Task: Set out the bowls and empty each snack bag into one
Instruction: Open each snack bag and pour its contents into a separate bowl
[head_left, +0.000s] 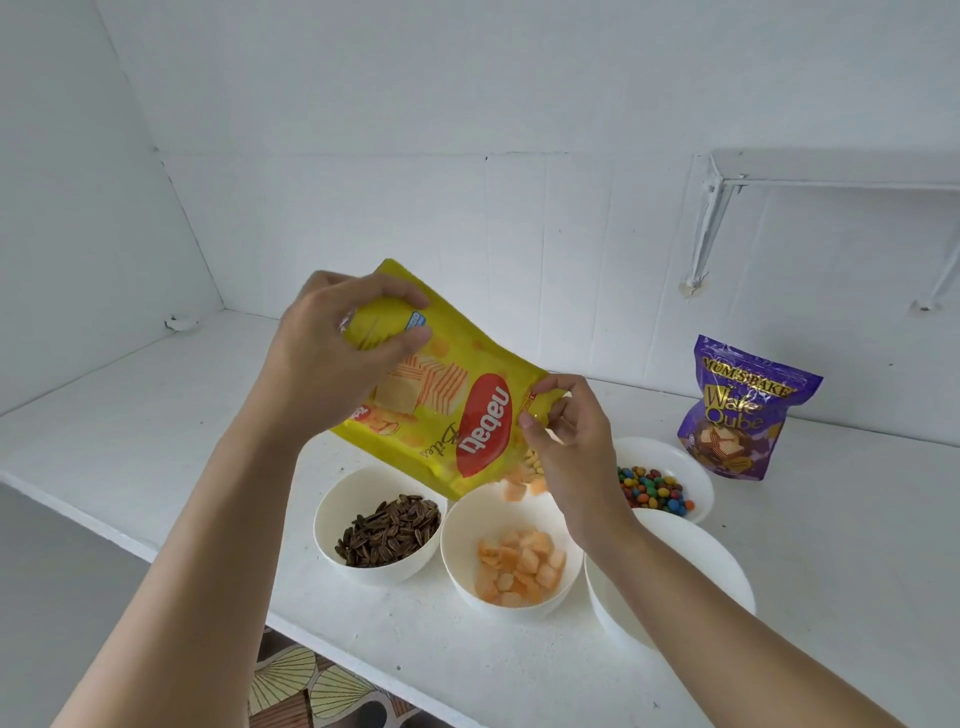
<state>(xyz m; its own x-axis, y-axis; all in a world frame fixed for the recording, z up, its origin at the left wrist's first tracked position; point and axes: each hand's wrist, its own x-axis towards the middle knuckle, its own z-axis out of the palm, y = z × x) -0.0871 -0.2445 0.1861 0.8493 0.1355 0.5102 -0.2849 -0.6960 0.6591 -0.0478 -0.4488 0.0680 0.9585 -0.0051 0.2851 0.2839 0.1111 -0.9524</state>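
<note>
Nearest sits an empty white bowl (696, 551) on the tabletop (156, 395), then the wafer bowl (462, 525) and seed bowl (332, 514). Above them the yellow bag (467, 415) hangs upturned — left grip (332, 353) clutching its base, right grip (571, 441) pinching its mouth. Beyond stand a candy bowl (670, 457) and purple bag (743, 410).

Seed bowl (326, 514) left of wafer bowl (462, 530); candy bowl (660, 452) behind-right; pouch (743, 410) beyond.

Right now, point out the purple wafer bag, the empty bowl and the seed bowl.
purple wafer bag (743, 410): head view, front label.
empty bowl (712, 544): head view, bare inner wall.
seed bowl (337, 504): head view, left inner wall.
</note>
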